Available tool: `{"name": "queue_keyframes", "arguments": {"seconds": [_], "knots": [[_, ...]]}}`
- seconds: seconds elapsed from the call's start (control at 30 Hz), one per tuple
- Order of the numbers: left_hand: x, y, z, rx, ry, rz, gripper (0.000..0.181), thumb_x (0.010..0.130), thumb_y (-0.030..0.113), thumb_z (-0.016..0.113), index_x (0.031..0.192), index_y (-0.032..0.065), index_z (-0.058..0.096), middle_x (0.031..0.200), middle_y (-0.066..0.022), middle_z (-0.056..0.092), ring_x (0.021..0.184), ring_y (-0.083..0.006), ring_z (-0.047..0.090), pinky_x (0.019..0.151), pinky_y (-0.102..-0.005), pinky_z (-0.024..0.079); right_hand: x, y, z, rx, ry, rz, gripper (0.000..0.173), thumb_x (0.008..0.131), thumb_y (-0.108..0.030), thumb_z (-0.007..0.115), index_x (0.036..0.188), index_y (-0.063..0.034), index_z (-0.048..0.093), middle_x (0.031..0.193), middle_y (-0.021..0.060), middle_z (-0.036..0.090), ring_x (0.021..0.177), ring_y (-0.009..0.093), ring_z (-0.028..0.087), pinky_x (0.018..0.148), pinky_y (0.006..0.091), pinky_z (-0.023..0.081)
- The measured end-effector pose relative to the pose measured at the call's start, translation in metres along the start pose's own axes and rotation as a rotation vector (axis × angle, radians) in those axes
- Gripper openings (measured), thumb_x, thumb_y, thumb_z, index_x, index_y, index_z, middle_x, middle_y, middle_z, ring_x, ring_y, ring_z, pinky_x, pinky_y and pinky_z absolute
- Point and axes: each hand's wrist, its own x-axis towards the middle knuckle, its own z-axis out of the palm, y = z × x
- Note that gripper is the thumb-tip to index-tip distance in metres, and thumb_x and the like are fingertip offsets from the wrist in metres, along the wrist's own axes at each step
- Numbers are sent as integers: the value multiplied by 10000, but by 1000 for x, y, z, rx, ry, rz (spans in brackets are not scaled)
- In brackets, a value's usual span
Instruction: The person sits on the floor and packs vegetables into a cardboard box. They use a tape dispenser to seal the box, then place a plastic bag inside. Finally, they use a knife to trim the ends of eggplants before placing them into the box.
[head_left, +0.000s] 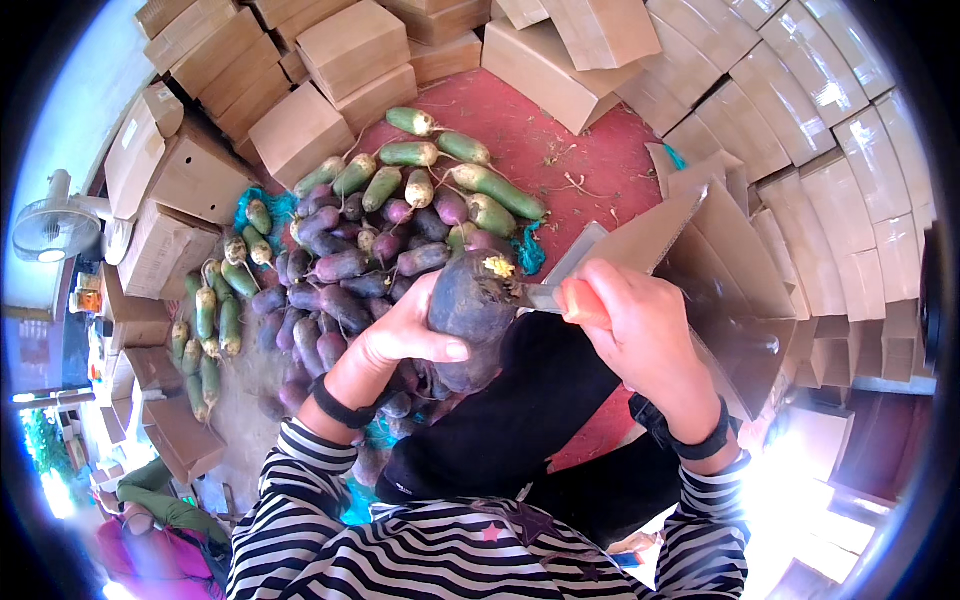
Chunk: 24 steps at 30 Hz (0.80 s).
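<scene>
A large dark purple radish (471, 319) rests in my left hand (409, 322), its thumb laid across the near side. My right hand (637, 319) grips the orange handle of a knife (538, 298). The blade meets the radish at its top end, beside a tuft of pale yellow shoots (499, 266). Whether the tip has entered the flesh cannot be told. Behind my left hand lies a heap of purple radishes (341, 266), with green radishes (409, 154) along its far edge.
An open cardboard box (731, 262) stands at my right. Stacked cartons (780, 97) line the right side, and more boxes (352, 49) stand behind the heap. More green radishes (229, 326) lie at left. A fan (56, 229) and another person (161, 525) are at the left rim.
</scene>
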Motion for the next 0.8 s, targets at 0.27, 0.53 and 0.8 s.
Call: {"name": "queue_keyframes", "arguments": {"seconds": [0.27,0.53,0.8], "knots": [[6,20,-4,400,-276,78,843,520,271,865,1225,-1,491,1079,-55,588,979,-162,548,902,-309,420,7,54,17,-266,-55,214,151,788,-157,610,880,-73,523,718,136,603,685,352,608,573,448,462],[1,-9,-43,-131,327,42,772,698,549,657,1171,-33,475,1044,-132,573,931,-277,574,877,-408,467,-64,102,-105,-219,381,559,295,863,-293,603,960,-16,574,716,195,557,652,336,528,638,356,447],[32,39,-26,-138,383,88,673,772,422,643,1214,-39,430,1102,-162,536,1014,-316,520,914,-444,425,-197,199,-95,-236,-43,418,181,774,-107,572,947,-56,587,890,139,603,845,343,575,707,414,467]]}}
